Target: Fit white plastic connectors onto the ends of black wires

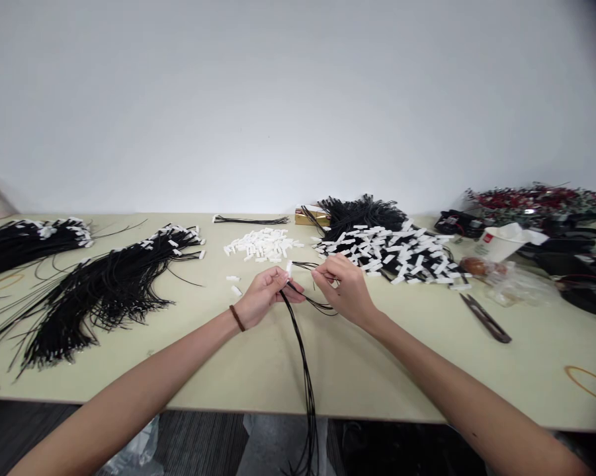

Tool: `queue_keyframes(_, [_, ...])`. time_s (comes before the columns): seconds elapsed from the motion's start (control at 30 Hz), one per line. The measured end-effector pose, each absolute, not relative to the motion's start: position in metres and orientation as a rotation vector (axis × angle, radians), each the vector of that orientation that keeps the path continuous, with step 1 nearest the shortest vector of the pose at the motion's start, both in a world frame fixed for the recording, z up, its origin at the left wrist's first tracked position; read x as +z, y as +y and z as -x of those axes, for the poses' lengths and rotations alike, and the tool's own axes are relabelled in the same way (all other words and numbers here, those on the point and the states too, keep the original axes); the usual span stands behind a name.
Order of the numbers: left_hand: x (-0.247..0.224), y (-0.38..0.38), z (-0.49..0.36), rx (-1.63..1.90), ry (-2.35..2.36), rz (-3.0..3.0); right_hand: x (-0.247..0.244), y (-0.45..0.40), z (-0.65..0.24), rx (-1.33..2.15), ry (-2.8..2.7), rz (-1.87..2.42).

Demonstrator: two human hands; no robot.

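Between thumb and fingers, my left hand (268, 291) pinches a white plastic connector (290, 268) above the table. Black wires (300, 344) run from around this hand and hang down past the table's front edge. To the right of the connector, my right hand (344, 281) has its fingers closed on thin black wires (305, 265) that reach to the connector. More of these wires loop below the right hand. Just beyond the hands lies a pile of loose white connectors (262, 244), with two stray ones (235, 290) left of my left hand.
Bundles of black wires with white ends (114, 284) lie at left. A heap of wired connectors (401, 254) sits right of centre, beside a gold box (311, 217). Farther right are thread snips (485, 318), a paper cup (501, 243), a plastic bag (520, 284) and rubber band (590, 385).
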State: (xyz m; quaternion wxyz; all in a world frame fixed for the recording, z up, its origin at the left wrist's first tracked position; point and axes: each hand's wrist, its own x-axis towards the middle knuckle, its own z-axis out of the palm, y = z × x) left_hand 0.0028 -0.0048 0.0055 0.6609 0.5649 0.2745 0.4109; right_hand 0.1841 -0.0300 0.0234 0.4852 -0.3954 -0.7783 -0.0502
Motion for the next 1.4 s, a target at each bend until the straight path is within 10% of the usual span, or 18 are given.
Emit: queue_keyframes(1.4, [0.0103, -0.0118, -0.002, 0.785, 0.537, -1.545, 0.0289, -0.034, -0.1852, 0.123, -2.142, 0.767])
